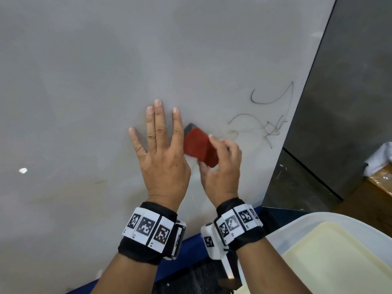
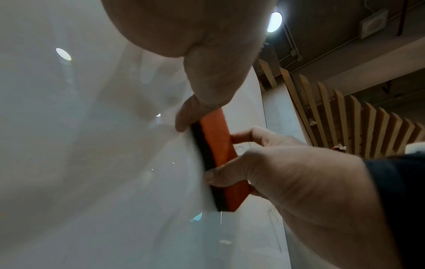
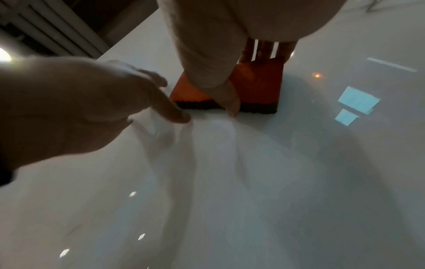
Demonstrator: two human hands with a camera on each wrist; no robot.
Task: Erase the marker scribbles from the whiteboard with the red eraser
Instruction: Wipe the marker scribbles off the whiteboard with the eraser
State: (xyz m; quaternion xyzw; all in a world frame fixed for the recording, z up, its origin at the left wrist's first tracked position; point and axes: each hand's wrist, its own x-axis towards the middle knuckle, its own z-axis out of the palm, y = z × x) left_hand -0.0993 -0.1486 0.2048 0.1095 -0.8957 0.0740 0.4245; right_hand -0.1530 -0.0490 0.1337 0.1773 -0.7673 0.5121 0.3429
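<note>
The whiteboard fills most of the head view. Grey marker scribbles sit near its right edge. My right hand grips the red eraser, thumb on one long side and fingers on the other, with its dark felt face against the board just left of the scribbles. My left hand lies flat on the board with fingers spread, right beside the eraser. From the left wrist camera the eraser shows edge-on against the board. Seen from the right wrist, the eraser lies under my thumb.
The board's right edge borders a dark panel. A white plastic bin stands at lower right, close to my right forearm. A blue strip runs below the board. A bright light reflection shows at left.
</note>
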